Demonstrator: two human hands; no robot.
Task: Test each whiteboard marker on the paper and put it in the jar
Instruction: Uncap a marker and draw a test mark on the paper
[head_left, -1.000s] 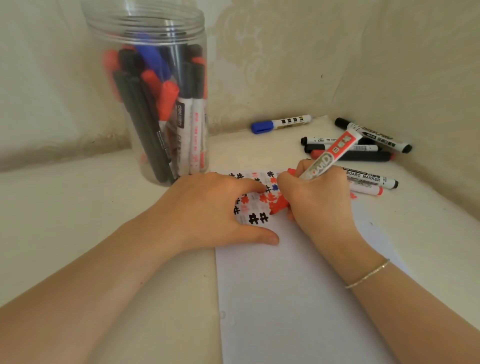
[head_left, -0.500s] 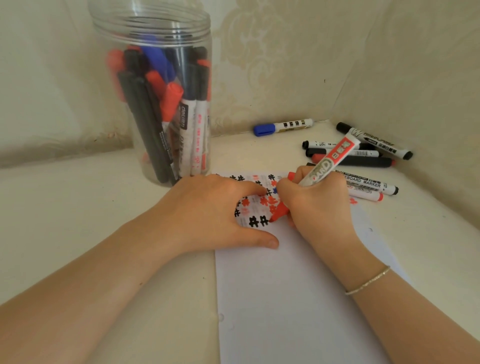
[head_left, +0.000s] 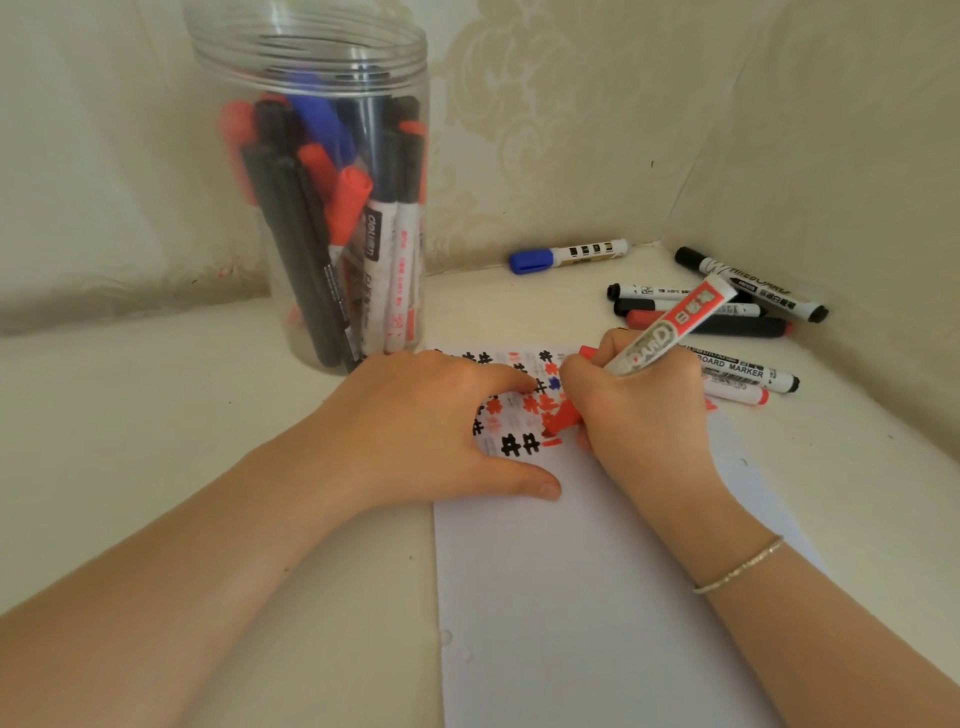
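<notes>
Red whiteboard marker (head_left: 670, 332): gripped in curled fingers of right hand (head_left: 641, 415), tip on paper (head_left: 597, 597), laying a test stroke; left hand (head_left: 431, 431): fingers spread flat, steadying the sheet; jar (head_left: 332, 208): part-filled, just beyond; untested markers (head_left: 727, 317) grouped right.

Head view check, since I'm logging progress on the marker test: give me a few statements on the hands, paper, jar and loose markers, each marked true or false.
1. The right hand grips a red whiteboard marker, tip on the white paper sheet. True.
2. The left hand holds a marker cap. False: it rests flat on the paper.
3. The clear plastic jar is empty. False: it holds many markers.
4. A blue-capped marker lies by the wall. True.
</notes>
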